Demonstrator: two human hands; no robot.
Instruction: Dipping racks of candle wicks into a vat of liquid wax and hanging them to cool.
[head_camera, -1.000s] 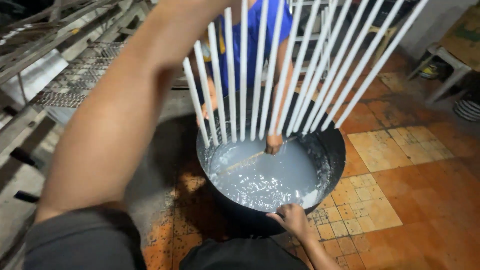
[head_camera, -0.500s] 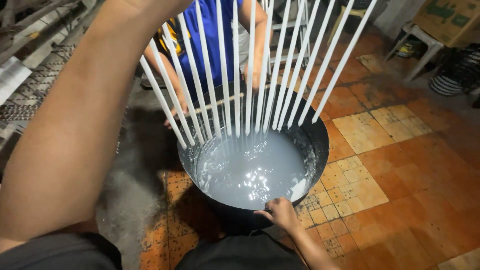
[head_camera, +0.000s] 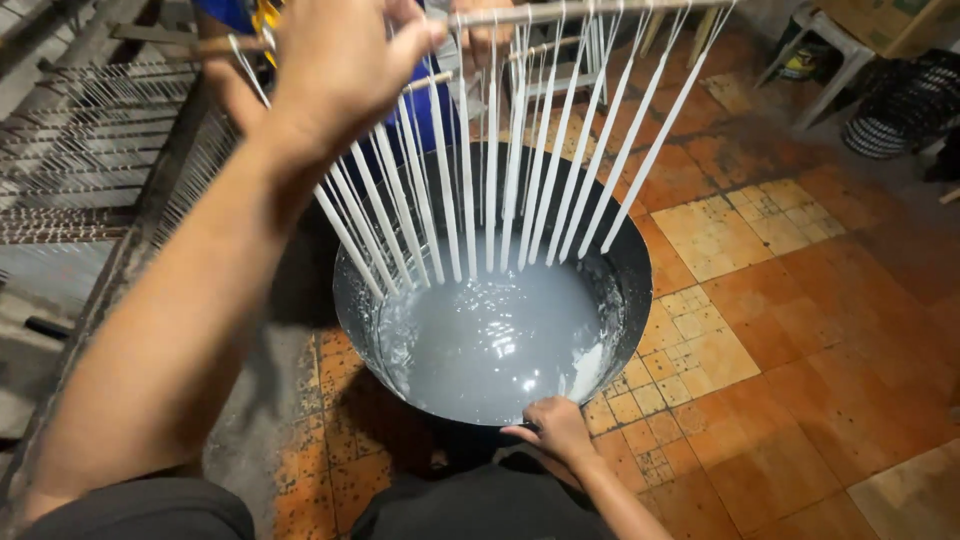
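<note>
My left hand is raised at the top of the view, closed on a thin wooden stick. A row of long white candles hangs from the stick by their wicks. Their tips hang just above pale grey liquid wax in a wide black vat. My right hand grips the vat's near rim. Behind the candles stands another person in a blue shirt, whose hand is at the same stick.
Metal racks with rows of thin rods fill the left side. The floor is worn orange tile, splashed with wax near the vat. A white stool and a dark coiled bundle sit at the top right.
The hanging candles have come up out of the wax, so their tips now hang above the surface. My left hand rose with the stick. My right hand stays on the rim.
</note>
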